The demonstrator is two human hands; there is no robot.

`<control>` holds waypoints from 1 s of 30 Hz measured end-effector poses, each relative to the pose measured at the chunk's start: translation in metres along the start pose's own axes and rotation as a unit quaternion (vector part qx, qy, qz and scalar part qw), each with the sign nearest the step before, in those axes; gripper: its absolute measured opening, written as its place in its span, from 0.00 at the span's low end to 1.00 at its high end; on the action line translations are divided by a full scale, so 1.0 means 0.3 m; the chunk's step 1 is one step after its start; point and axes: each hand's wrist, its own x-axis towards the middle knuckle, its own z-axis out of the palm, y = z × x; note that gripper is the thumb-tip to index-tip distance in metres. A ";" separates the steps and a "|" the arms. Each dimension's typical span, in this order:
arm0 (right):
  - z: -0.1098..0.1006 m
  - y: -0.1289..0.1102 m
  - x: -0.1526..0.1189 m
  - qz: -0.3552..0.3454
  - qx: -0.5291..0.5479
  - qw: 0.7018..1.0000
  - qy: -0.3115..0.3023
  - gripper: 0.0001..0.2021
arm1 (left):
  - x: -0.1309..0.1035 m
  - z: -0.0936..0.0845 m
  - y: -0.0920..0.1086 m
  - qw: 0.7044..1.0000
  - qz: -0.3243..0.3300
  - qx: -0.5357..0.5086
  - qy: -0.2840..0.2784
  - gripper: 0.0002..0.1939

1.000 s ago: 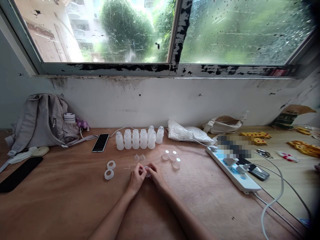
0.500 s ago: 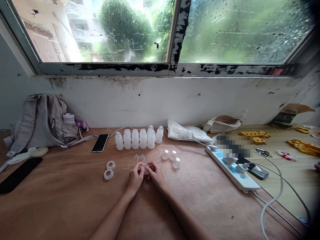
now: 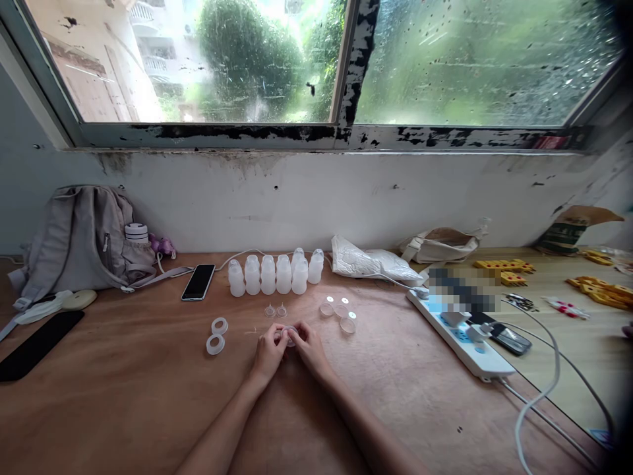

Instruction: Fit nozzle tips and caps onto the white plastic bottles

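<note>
a small translucent plastic piece (image 3: pixel 288 334) is pinched between the fingertips of both hands, low over the wooden table (image 3: pixel 128 396) and near its middle. the left hand (image 3: pixel 270 348) is curled, its fingers closed on the left side of the piece; the right hand (image 3: pixel 307 344) is likewise curled, its fingers closed on the right side. the exact shape of the piece cannot be told, as most of it is hidden by the fingers. both forearms are stretched forward from the lower edge of the view.

just beyond the hands, two tiny clear funnel-shaped parts (image 3: pixel 275 310) are set side by side on the table. to the right of these, a small group of clear round caps (image 3: pixel 339 313) is laid out. to the left of the hands, two white rings (image 3: pixel 217 335) are placed close together. further back, a row of white plastic bottles (image 3: pixel 275 273) is stood upright near the wall.

a black phone (image 3: pixel 198 282) is laid left of the bottles, and a grey backpack (image 3: pixel 82 239) is leaned against the wall at the far left. a crumpled white bag (image 3: pixel 370 262) is seen right of the bottles, and a white power strip (image 3: pixel 459 335) with plugged-in cables is laid at an angle on the right. yellow parts (image 3: pixel 504 269) are scattered on the paler table at the far right.
</note>
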 end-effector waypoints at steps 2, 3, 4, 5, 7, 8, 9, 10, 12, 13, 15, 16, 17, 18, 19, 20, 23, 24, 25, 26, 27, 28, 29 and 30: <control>-0.002 -0.001 0.001 -0.004 -0.002 1.000 0.004 0.09 | -0.001 0.002 0.000 1.000 -0.001 -0.001 -0.001 0.10; -0.001 0.001 0.002 -0.004 -0.002 1.000 0.006 0.08 | -0.001 0.003 -0.001 1.000 -0.002 -0.002 0.000 0.09; 0.001 0.004 0.002 -0.003 -0.001 1.000 0.007 0.07 | -0.001 0.004 -0.002 1.000 -0.002 -0.003 0.001 0.08; 0.003 0.007 0.003 -0.001 0.002 1.000 0.007 0.07 | -0.001 0.005 -0.003 1.000 -0.003 -0.005 0.001 0.07; 0.006 0.013 0.004 0.002 0.011 1.000 0.006 0.06 | -0.001 0.007 -0.008 1.000 -0.005 -0.009 0.002 0.06; 0.007 0.014 0.003 0.004 0.019 1.000 0.003 0.06 | 0.000 0.008 -0.011 1.000 -0.007 -0.011 0.002 0.06; 0.008 0.014 0.003 0.006 0.028 1.000 0.000 0.05 | 0.000 0.009 -0.013 1.000 -0.008 -0.014 0.001 0.06; 0.009 0.014 0.003 0.009 0.037 0.999 -0.003 0.05 | 0.000 0.010 -0.016 1.000 -0.009 -0.017 -0.001 0.06; 0.009 0.013 0.002 0.016 0.057 0.998 -0.009 0.06 | 0.001 0.013 -0.021 1.000 -0.010 -0.023 -0.005 0.06; 0.009 0.013 0.002 0.019 0.065 0.998 -0.011 0.07 | 0.001 0.015 -0.023 1.000 -0.011 -0.026 -0.007 0.05; 0.011 0.016 0.003 0.023 0.077 0.997 -0.014 0.08 | 0.002 0.017 -0.026 0.999 -0.013 -0.032 -0.005 0.06; 0.013 0.019 0.005 0.025 0.080 0.996 -0.014 0.09 | 0.003 0.017 -0.027 0.999 -0.014 -0.036 -0.002 0.07; 0.014 0.022 0.006 0.026 0.082 0.996 -0.014 0.10 | 0.004 0.017 -0.027 0.999 -0.015 -0.039 0.003 0.08; 0.015 0.025 0.008 0.028 0.083 0.996 -0.013 0.11 | 0.005 0.017 -0.027 0.999 -0.016 -0.043 0.008 0.09; 0.015 0.027 0.010 0.029 0.085 0.996 -0.013 0.12 | 0.007 0.016 -0.027 0.999 -0.017 -0.046 0.013 0.10; 0.014 0.028 0.013 0.030 0.086 0.996 -0.013 0.13 | 0.009 0.015 -0.026 0.999 -0.018 -0.048 0.017 0.11; 0.006 0.023 0.017 0.026 0.086 0.996 -0.020 0.15 | 0.011 0.011 -0.020 0.998 -0.022 -0.048 0.022 0.13; 0.003 0.020 0.018 0.023 0.084 0.996 -0.023 0.15 | 0.011 0.009 -0.018 0.998 -0.021 -0.044 0.025 0.13; 0.000 0.018 0.018 0.020 0.081 0.996 -0.025 0.14 | 0.011 0.006 -0.015 0.999 -0.019 -0.039 0.030 0.12; -0.001 0.016 0.017 0.016 0.077 0.997 -0.025 0.14 | 0.010 0.002 -0.013 0.999 -0.017 -0.034 0.036 0.12; -0.002 0.015 0.015 0.012 0.073 0.997 -0.025 0.14 | 0.010 -0.001 -0.011 0.999 -0.014 -0.029 0.044 0.11; -0.001 0.014 0.013 0.008 0.070 0.997 -0.025 0.14 | 0.009 -0.005 -0.010 0.998 -0.012 -0.026 0.050 0.11; 0.000 0.015 0.011 0.005 0.066 0.997 -0.027 0.14 | 0.010 -0.008 -0.009 0.998 -0.010 -0.024 0.054 0.11; 0.002 0.017 0.008 0.000 0.061 0.998 -0.030 0.14 | 0.011 -0.010 -0.010 0.998 -0.009 -0.023 0.055 0.10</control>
